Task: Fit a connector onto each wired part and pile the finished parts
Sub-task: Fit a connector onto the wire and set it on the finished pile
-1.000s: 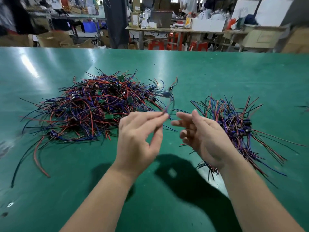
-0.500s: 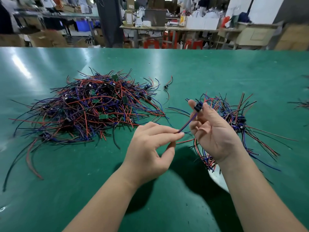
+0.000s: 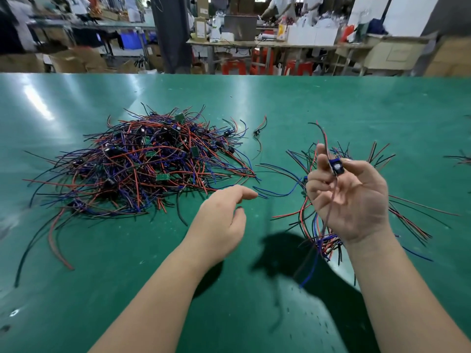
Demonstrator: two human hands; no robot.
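— Toward the big tangle [image 3: 153,164] goes the left hand [image 3: 221,217]: it has let go and swung left, fingers loosely curled, holding nothing.
— And the right hand [image 3: 351,200]?
— Raised, palm up, fingers pinching the wired part [image 3: 337,168] by its small black block, leads dangling above the smaller pile [image 3: 318,240] on the table [image 3: 102,301].
— Handling?
— Light and floppy, I'd say; grip the stiff block, not the leads.

Table top [image 3: 356,110] looked like a smooth green mat with a soft sheen, glare streaks on its left; the tangled wires [image 3: 142,164] had slick plastic-looking insulation; little boards [image 3: 162,177] among them were matt green; the wired part [image 3: 337,167] in the right hand [image 3: 356,200] had a shiny dark body, plastic by the look; boxes [image 3: 76,59] at the back were plain matt cardboard.
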